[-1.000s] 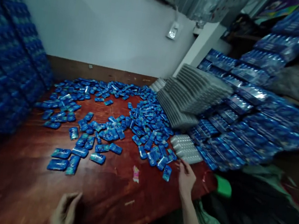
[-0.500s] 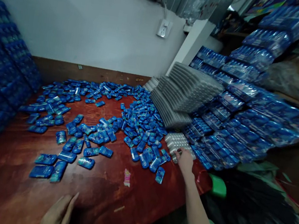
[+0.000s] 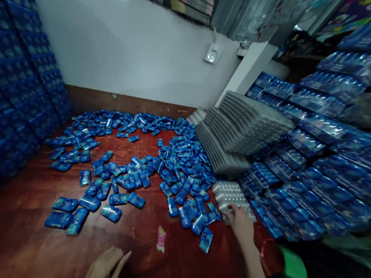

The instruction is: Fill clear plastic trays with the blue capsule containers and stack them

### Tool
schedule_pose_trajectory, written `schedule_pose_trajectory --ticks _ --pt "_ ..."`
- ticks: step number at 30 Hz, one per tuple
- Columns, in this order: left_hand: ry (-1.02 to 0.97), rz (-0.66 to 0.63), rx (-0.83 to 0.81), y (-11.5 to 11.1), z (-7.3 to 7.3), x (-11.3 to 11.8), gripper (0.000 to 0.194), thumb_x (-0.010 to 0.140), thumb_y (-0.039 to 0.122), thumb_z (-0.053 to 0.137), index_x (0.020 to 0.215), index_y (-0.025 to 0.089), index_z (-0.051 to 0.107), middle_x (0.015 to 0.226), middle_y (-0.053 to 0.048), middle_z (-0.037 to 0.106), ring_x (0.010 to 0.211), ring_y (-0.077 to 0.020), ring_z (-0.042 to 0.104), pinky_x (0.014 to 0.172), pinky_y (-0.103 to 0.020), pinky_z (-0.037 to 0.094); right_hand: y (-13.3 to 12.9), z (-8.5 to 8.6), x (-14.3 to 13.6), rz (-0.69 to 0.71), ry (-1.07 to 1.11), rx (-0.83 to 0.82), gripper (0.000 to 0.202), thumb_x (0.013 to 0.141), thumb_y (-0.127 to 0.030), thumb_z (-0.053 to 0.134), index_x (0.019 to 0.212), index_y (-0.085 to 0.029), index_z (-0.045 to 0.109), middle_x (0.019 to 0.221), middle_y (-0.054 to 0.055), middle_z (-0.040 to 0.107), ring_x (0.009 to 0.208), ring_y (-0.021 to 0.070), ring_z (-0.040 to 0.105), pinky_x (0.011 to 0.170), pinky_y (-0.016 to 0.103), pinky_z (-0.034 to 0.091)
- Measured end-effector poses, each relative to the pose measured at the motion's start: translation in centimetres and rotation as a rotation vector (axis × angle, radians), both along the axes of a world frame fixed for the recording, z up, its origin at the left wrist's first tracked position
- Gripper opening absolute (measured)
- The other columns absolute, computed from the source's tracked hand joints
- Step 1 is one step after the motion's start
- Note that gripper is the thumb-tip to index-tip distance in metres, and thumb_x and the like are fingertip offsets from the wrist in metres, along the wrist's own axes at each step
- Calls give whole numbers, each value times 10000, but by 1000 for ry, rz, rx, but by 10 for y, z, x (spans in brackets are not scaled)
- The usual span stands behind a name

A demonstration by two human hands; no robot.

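Observation:
My right hand [image 3: 240, 224] reaches out to a silvery moulded plastic tray [image 3: 229, 196] lying on the right of the table, its fingers closed on the tray's near edge. Low in the middle of the view, my left hand [image 3: 106, 267] hovers over the bare wood with nothing in it, fingers stretched and the thumb apart. Many small blue packs [image 3: 188, 158] are strewn over the tabletop, thickest beside the tray. A looser group of blue packs [image 3: 90, 204] lies beyond my left hand.
The red-brown table [image 3: 20, 235] meets a white wall. Stacked grey trays [image 3: 242, 128] stand behind the single tray. Wrapped blue packs rise in a left stack [image 3: 19, 65] and a right stack [image 3: 322, 172]. A pink wrapper [image 3: 161, 239] and a green object [image 3: 293, 267] are nearer.
The view has shifted, so most things sit lower and further right. My left hand has come right, nearer the pink wrapper. My right hand stays at the tray's edge.

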State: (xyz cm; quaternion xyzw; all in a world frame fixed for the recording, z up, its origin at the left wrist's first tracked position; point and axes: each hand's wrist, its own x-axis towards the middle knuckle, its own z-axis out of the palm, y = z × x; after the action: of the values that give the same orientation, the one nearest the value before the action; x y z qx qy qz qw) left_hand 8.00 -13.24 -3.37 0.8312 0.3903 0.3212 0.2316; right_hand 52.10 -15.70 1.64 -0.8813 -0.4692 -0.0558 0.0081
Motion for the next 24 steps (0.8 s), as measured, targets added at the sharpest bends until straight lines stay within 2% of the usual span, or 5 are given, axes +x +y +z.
schedule_pose_trajectory --ticks 5,8,13,17,24 --pt "-52 81 -6 12 -11 -6 313 895 393 400 980 309 690 952 -40 713 894 -231 681 779 -328 589 -27 -1 16 95 114 430 427 838 -489 401 1061 -181 597 1033 128 633 974 283 592 803 396 471" --pt "-139 248 -27 59 -4 -26 283 846 402 454 1055 374 643 1097 -25 663 1043 -269 621 894 -421 546 -14 -6 10 143 263 609 474 818 -585 377 942 -203 630 965 116 667 923 274 617 834 402 479" --pt "-90 558 91 199 36 -75 425 856 424 386 1141 167 567 1174 -128 588 1147 -275 530 1023 -444 409 98 -14 0 323 387 486 527 821 -565 350 1102 -196 601 1100 117 635 1050 270 582 927 429 455" --pt "318 709 -37 308 59 -114 481 893 354 343 1254 62 468 1322 -193 461 1238 -275 428 1048 -414 328 217 -16 5 196 215 313 593 849 -507 318 1249 -115 515 1207 206 535 1085 340 545 895 506 445" --pt "435 717 -124 429 57 -136 489 902 403 370 1210 51 512 1271 -246 479 1150 -406 471 909 -617 338 328 -3 6 -23 160 22 663 886 -597 218 1419 -218 323 1335 224 413 1126 413 486 823 649 382"
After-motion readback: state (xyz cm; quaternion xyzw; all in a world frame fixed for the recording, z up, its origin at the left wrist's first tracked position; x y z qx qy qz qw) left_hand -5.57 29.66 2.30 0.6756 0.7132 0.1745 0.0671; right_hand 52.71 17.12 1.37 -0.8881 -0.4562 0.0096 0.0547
